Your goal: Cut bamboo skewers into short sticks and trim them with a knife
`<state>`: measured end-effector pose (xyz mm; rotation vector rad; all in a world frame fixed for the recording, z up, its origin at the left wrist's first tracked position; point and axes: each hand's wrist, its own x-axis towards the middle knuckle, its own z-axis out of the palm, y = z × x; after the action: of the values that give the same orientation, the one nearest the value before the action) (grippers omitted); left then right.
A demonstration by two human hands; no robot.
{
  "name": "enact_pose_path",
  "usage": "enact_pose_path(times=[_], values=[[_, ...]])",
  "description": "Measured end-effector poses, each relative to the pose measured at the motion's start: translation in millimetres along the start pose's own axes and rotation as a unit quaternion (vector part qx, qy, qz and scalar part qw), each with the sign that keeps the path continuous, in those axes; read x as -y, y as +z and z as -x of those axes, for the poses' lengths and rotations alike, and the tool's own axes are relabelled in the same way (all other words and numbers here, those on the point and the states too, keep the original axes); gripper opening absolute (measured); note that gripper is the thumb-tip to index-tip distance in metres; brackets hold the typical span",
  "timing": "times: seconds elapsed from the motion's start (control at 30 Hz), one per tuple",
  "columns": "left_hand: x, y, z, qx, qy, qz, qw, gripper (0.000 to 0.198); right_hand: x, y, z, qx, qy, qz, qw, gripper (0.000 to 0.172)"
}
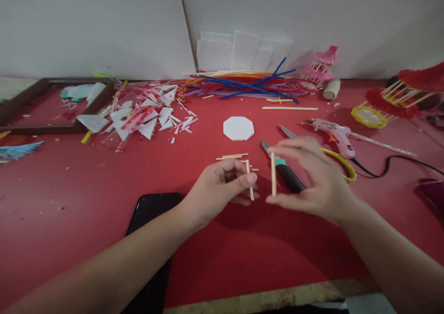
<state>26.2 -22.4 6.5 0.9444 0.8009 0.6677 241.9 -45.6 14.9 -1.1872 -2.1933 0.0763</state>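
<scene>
My left hand (225,184) pinches a short wooden stick (250,181) between thumb and fingers, held nearly upright. Facing it, my right hand (312,180) grips another short wooden stick (274,174) by its two ends, thumb below and fingertip on top. The two sticks are side by side with a small gap. Just beyond my left hand, several short cut sticks (231,157) lie on the red table. A white octagonal piece (238,128) rests flat farther back. Pliers or cutters with a black and teal handle (290,177) lie partly under my right hand.
A pink glue gun (335,136) with its cord, and yellow-handled scissors (350,169), lie right. Pipe cleaners (243,86) and white scraps (149,115) are at the back. Pink (321,66) and red (398,96) stick models stand right. A black phone (154,207) lies under my left forearm.
</scene>
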Motion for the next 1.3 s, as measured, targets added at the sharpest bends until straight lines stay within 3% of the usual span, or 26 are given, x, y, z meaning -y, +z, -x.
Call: enact_pose_path(times=[0.1,0.23,0.33,0.43,0.53,0.6,0.67,0.73,0.8,0.87,0.93,1.0,1.07,1.1,1.17,1.23,1.3], values=[[1,-3.3,-3,-0.041,0.019,0.010,0.999,0.019,-37,-13,4,-0.006,0.063,0.091,0.994,0.061],[3,-5.4,-4,-0.068,0.034,0.007,0.997,0.014,-84,-21,19,0.107,0.102,0.132,0.980,0.060],[3,-4.6,-3,-0.075,0.052,-0.019,0.996,0.015,-95,-21,28,0.183,0.093,0.143,0.968,0.058],[3,-2.0,-2,-0.066,0.063,-0.074,0.993,0.015,-90,-22,31,0.219,0.086,0.153,0.960,0.058],[3,0.0,-1,-0.068,0.094,-0.092,0.989,0.012,-76,-24,26,0.206,0.070,0.162,0.962,0.061],[3,-0.3,-2,-0.106,0.149,-0.061,0.981,0.012,-63,-24,19,0.177,0.052,0.152,0.971,0.057],[3,-2.4,-4,-0.160,0.204,-0.025,0.965,0.012,-46,-19,11,0.126,0.045,0.124,0.983,0.040],[3,-5.5,-6,-0.199,0.229,-0.013,0.953,0.012,-27,-12,5,0.038,0.067,0.097,0.992,0.019],[4,-8.1,-7,-0.211,0.232,-0.039,0.949,0.012,-9,-3,1,-0.002,0.085,0.061,0.995,0.014],[5,-9.1,-7,-0.191,0.229,-0.123,0.947,0.012,5,6,-1,-0.005,0.047,0.048,0.998,0.033],[7,-8.2,-4,-0.132,0.243,-0.267,0.923,0.010,13,11,-1,0.020,0.014,0.056,0.998,0.032],[8,-5.9,0,-0.058,0.269,-0.417,0.866,0.007,15,12,0,0.043,0.022,0.065,0.997,0.011],[11,-3.7,3,-0.007,0.272,-0.533,0.801,0.011,12,11,1,0.040,0.064,0.063,0.995,0.031],[12,-2.9,4,0.009,0.263,-0.577,0.773,0.015,9,9,2,0.023,0.089,0.064,0.994,0.032],[13,-2.0,6,0.028,0.234,-0.634,0.737,0.018,4,6,3,-0.015,0.113,0.077,0.991,0.016],[14,-1.7,6,0.028,0.220,-0.639,0.737,0.016,0,6,3,-0.027,0.095,0.094,0.991,0.021],[12,-1.3,6,0.009,0.212,-0.602,0.770,0.011,-2,9,3,0.001,0.062,0.099,0.993,0.016]])
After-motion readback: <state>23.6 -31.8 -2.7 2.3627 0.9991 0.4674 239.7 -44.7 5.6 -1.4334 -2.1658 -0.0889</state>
